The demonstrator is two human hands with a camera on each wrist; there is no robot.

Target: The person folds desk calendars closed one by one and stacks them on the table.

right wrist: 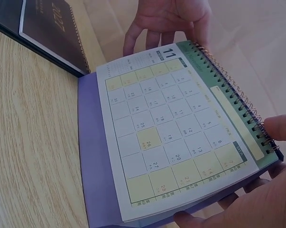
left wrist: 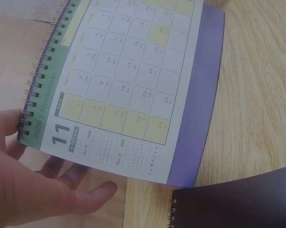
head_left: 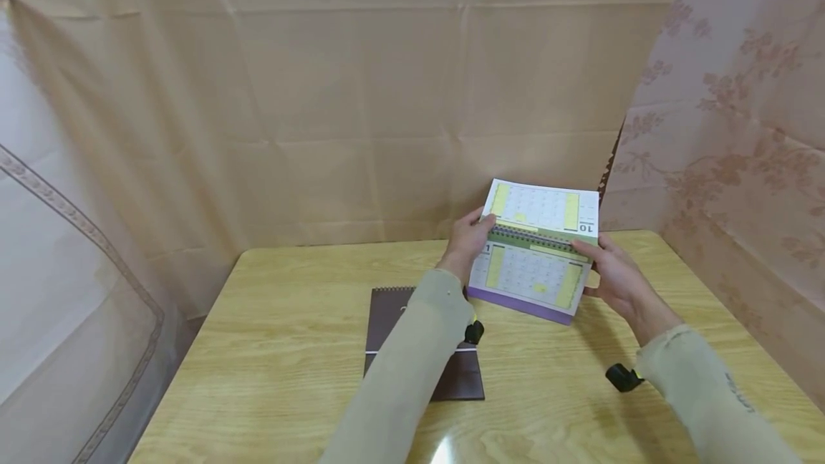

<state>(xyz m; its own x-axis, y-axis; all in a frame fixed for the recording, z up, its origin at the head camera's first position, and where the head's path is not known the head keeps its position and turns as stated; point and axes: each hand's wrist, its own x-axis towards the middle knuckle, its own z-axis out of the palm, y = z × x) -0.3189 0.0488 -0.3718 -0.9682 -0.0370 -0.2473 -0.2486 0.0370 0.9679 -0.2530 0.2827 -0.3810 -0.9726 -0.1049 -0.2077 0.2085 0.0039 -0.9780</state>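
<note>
A dark spiral-bound book (head_left: 385, 315) lies on the wooden table (head_left: 277, 349), beige cloth (head_left: 412, 84) hanging behind

Calendar (left wrist: 119, 90) reads "2026 | November"; booklet (right wrist: 59, 40), perhaps "2027".

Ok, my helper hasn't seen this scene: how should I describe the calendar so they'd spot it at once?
Find the wood-grain table and look toward its far right. Between the left hand and right hand is an open spiral-bound calendar. Its white-and-yellow pages and purple edge set it apart from the closed dark brown book.
</note>
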